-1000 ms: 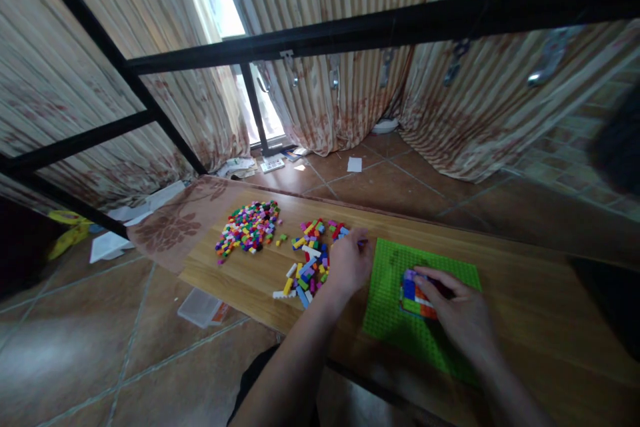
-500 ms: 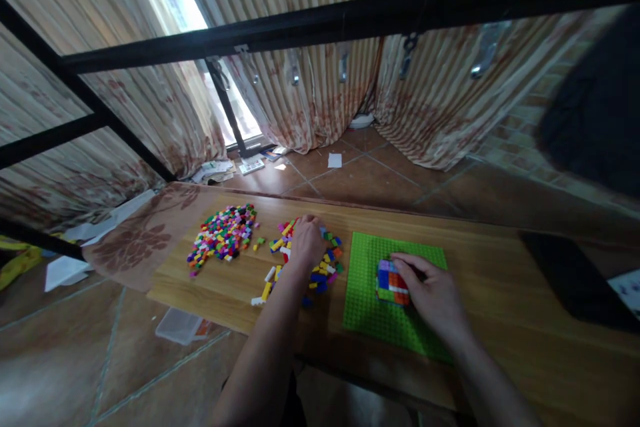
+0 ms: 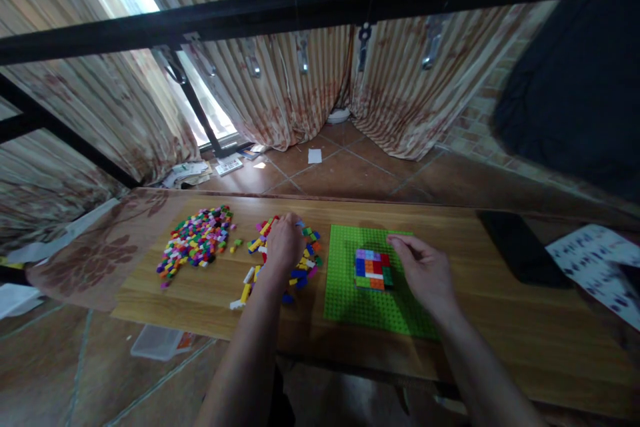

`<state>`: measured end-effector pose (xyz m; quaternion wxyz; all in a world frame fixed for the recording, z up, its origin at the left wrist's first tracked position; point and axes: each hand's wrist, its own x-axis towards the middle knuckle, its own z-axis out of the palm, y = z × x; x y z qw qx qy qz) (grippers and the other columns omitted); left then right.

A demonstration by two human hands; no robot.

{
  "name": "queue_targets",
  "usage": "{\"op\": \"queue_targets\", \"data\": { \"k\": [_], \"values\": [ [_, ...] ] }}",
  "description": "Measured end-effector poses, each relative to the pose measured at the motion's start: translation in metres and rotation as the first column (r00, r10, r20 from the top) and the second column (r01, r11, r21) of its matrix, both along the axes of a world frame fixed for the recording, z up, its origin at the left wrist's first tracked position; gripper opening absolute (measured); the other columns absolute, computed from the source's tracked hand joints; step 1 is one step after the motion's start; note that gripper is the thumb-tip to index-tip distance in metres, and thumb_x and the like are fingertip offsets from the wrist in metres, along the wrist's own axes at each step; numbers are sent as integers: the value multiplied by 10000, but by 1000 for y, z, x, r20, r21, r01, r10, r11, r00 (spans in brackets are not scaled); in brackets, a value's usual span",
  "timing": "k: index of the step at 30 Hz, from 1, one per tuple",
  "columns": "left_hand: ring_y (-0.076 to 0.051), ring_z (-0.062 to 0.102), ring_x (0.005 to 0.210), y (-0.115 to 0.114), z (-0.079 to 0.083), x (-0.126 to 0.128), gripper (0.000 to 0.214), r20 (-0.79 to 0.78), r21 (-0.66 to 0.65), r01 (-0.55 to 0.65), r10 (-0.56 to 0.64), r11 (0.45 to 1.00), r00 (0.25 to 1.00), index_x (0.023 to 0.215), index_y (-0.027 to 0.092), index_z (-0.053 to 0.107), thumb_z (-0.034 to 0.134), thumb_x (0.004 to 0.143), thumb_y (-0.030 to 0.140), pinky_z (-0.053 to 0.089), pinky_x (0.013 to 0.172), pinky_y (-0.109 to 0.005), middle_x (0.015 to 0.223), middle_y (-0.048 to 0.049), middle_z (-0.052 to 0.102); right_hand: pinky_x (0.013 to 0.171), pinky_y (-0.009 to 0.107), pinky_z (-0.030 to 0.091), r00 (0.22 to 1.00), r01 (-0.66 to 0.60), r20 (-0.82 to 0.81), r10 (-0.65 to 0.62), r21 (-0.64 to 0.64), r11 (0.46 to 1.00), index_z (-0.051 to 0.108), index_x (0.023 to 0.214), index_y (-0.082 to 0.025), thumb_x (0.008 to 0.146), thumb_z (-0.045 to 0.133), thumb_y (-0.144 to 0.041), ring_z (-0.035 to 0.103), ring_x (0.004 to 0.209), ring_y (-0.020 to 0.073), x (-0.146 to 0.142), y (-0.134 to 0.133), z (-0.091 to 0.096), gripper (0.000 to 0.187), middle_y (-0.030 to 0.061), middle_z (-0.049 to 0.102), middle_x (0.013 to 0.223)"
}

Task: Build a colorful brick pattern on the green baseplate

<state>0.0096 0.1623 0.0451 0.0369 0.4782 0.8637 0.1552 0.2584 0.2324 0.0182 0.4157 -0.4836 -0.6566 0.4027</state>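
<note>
My left hand (image 3: 286, 240) is over a loose pile of toy building bricks (image 3: 299, 275), its fingers curled down among them and the fingertips hidden. What it pinches, if anything, I cannot make out. On a green studded baseplate (image 3: 345, 310) sits a small square block of multicoloured bricks (image 3: 373, 269), with blue, purple, red, orange, white and green on its top. Just right of that block, my right hand (image 3: 427, 273) hovers over the plate, apart from the bricks. Its thumb and fingers are drawn together, and anything between them is too small or hidden to name.
A second heap of smaller bricks (image 3: 197, 240) lies on the left of the wooden table (image 3: 175, 307). To the right are a black flat object (image 3: 520, 250) and a printed sheet (image 3: 595, 267). A dark metal rail (image 3: 300, 7) crosses above. A clear plastic box (image 3: 155, 341) is on the floor.
My right hand has come off the brick block and moved up and right of it, uncovering its red and green right side. My left hand stays at the pile. The view has shifted right.
</note>
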Motion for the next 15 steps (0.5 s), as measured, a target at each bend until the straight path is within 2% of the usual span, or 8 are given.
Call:
{"op": "queue_targets", "data": {
  "k": [5, 9, 12, 15],
  "values": [
    [-214, 662, 805, -14, 7, -8, 246, 107, -53, 2, 4, 999, 994, 945, 186, 716, 484, 868, 219, 447, 705, -277, 858, -80, 735, 890, 424, 526, 1000, -24, 9, 24, 17, 1000, 758, 913, -206, 834, 599, -507, 700, 951, 264, 0, -1, -3, 350, 84, 771, 974],
    [-175, 642, 698, -31, 7, -26, 233, 289, -5, 62, -58, 998, 956, 920, 173, 754, 561, 803, 230, 444, 635, -239, 742, -34, 725, 875, 422, 529, 998, -20, 59, 18, 35, 999, 761, 918, -210, 836, 599, -499, 701, 949, 269, 0, -2, -2, 341, 83, 772, 980],
    [-173, 657, 718, -40, 6, -38, 232, 395, 12, 92, -89, 996, 914, 898, 163, 766, 600, 741, 198, 463, 629, -226, 776, -28, 746, 872, 421, 530, 997, -21, 76, 18, 35, 999, 762, 910, -210, 833, 598, -501, 702, 946, 271, 0, -3, -1, 342, 82, 772, 979],
    [-181, 673, 762, -44, 7, -46, 240, 426, 26, 88, -90, 996, 900, 871, 156, 775, 575, 739, 165, 489, 670, -232, 825, -37, 765, 874, 434, 526, 994, -20, 105, 17, 27, 999, 762, 913, -216, 827, 595, -506, 702, 945, 277, 0, -3, -2, 345, 81, 772, 979]
  ]
}}
